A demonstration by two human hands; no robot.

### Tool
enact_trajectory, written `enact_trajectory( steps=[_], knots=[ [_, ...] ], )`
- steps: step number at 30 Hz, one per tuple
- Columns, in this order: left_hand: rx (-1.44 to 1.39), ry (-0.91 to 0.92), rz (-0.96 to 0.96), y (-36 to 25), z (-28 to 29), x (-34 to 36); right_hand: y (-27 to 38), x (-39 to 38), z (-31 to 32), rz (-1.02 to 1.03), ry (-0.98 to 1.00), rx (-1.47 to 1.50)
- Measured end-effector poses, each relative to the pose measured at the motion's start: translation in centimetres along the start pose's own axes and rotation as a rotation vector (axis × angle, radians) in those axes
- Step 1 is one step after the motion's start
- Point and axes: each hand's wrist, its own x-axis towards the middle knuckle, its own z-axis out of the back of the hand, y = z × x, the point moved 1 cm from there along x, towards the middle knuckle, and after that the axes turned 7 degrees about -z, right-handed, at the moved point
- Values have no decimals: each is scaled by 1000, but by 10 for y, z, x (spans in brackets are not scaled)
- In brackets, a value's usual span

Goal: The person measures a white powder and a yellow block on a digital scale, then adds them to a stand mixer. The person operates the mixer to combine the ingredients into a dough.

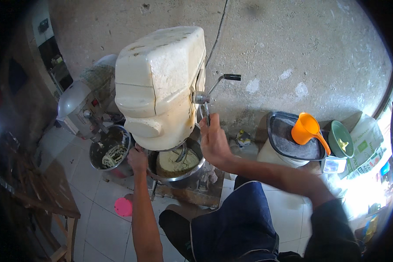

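Note:
A large cream-coloured stand mixer (157, 87) stands in front of me against the wall. Under its head sits a metal mixing bowl (179, 178) holding pale dough (177, 162), with the dough hook (181, 153) down in it. My left hand (138, 158) is closed at the bowl's left edge; its fingertips are partly hidden. On the mixer's right side, my right hand (214, 139) grips a thin metal lever (207, 114) below the hub. A second crank with a black handle (232, 77) sticks out above that hand.
A smaller mixer (74, 102) with a batter-coated beater (114, 156) in its bowl (101, 161) stands left. Right, an orange jug (305, 128) rests on a black-rimmed lid (277, 131), beside a green bowl (339, 139). A pink round object (123, 207) lies on the tiles.

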Motion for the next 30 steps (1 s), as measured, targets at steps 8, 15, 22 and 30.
enact_trajectory(
  steps=[8, 15, 22, 30],
  knots=[
    [4, -37, -87, -8, -9, 0, -30, 0, -15, -77, -172, 204],
    [-37, 33, 7, -19, -5, 2, -57, 55, 15, -13, -116, 558],
    [-94, 12, -182, -5, -6, 4, -84, 60, 17, -294, 135, 711],
    [-84, 23, -66, -17, -14, 5, -148, 56, -43, -434, -14, -117]
  ],
)
